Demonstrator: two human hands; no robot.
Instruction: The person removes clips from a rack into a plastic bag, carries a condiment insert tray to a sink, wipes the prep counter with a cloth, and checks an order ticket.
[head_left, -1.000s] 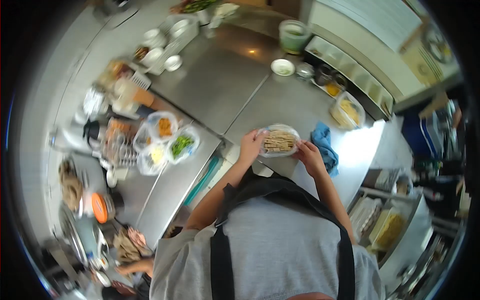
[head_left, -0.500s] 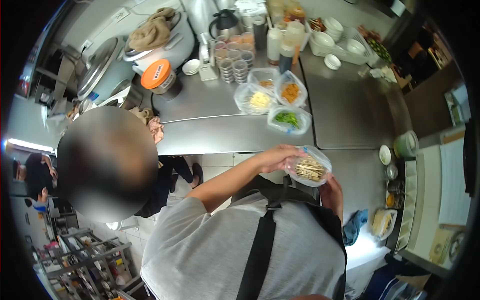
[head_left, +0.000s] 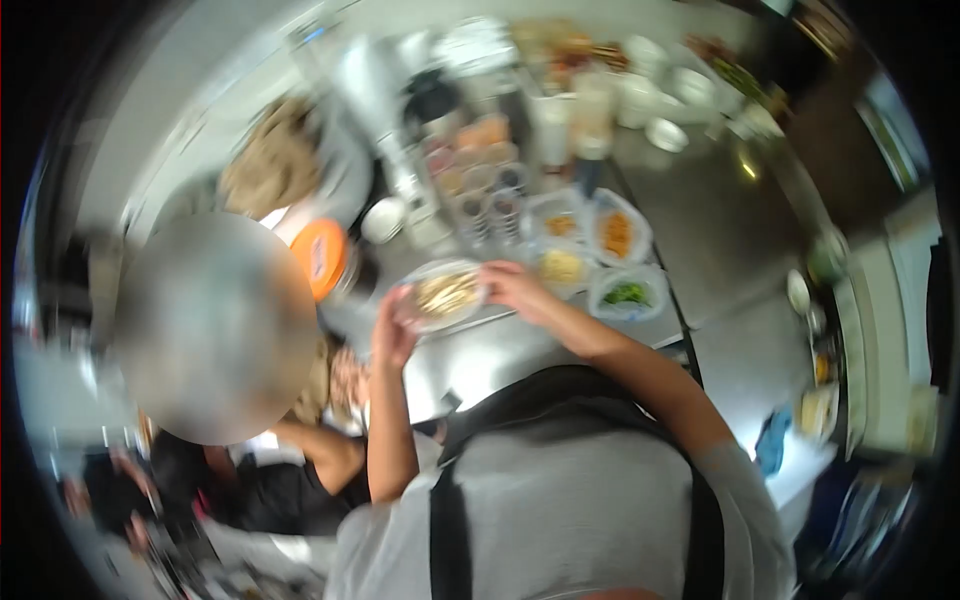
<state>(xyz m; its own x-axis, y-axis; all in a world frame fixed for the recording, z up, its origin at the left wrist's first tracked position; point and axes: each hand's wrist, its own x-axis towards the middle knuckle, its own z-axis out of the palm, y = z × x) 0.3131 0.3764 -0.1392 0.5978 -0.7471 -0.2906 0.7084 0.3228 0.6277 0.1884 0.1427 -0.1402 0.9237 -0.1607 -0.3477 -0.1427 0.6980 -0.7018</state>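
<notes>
"Steel counter ran across the room, with a round orange lid on a dark tub to the left. Where was the food being handled?"

"Over the near part, left of the clear plastic bowls of chopped greens and orange pieces. Two bare hands held a rounded, clear plastic container of pale, thin sticks."

"Gripped how?"

"Left hand clamped on its left side, right hand on its right rim. I couldn't tell whether its base touched the steel."

"Heavy?"

"Light, I'd have guessed, with thin, slippery walls that might give under a hard squeeze. Opposite sides looked the right places to hold it; tipping could have slid the loose sticks."

"Anyone near?"

"Yes, a co-worker's bent arm showed at the near left, apart from those hands."
</notes>
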